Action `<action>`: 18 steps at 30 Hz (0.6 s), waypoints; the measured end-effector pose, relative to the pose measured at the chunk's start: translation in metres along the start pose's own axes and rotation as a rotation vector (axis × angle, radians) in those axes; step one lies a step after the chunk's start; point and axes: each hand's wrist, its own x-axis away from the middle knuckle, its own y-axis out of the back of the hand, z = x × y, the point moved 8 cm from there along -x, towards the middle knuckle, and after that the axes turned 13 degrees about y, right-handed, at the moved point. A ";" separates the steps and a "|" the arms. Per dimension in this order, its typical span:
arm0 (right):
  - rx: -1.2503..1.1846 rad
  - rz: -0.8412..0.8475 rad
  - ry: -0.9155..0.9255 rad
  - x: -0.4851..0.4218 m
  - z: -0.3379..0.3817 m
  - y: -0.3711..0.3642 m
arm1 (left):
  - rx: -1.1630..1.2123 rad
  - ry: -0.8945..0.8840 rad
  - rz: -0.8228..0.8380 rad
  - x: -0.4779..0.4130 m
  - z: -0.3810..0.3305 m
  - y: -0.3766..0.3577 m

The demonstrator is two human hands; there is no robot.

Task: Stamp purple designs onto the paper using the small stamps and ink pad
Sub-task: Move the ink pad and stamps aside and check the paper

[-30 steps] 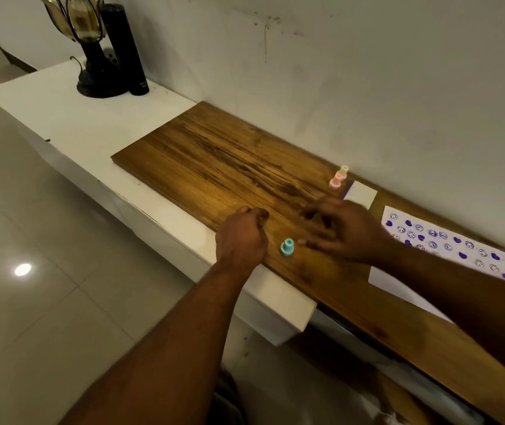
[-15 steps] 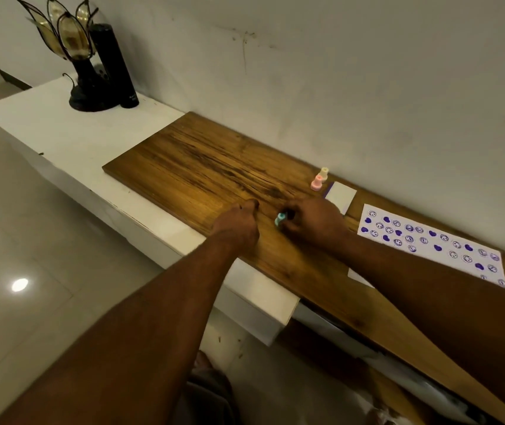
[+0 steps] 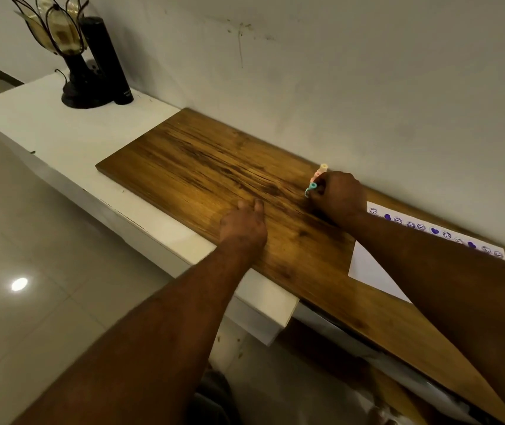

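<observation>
My right hand point(image 3: 338, 196) is closed around a small teal stamp point(image 3: 310, 189), held just above the wooden board point(image 3: 202, 170) near the wall. Right beside it stand a pink stamp point(image 3: 316, 175) and a yellow stamp point(image 3: 324, 167). The white paper point(image 3: 367, 268) lies to the right, with rows of purple hearts and smiley faces along its far edge; my right forearm covers much of it. The ink pad is hidden behind my right hand. My left hand point(image 3: 243, 225) rests on the board as a loose fist, holding nothing.
The board lies on a white counter point(image 3: 70, 139) against a grey wall. A black lamp with leaf-shaped shades point(image 3: 72, 65) and a black cylinder point(image 3: 107, 62) stand at the counter's far left. Glossy floor tiles lie below on the left.
My right hand picked the teal stamp off the board and carried it back toward the pink and yellow stamps by the wall. My left hand stayed on the board.
</observation>
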 end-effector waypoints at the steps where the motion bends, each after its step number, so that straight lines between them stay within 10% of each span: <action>1: -0.004 -0.003 -0.009 0.000 0.000 0.000 | 0.002 0.000 -0.005 0.000 0.000 -0.001; 18: -0.158 -0.056 -0.028 0.126 -0.079 0.087 | -0.085 -0.024 -0.050 0.030 0.002 0.008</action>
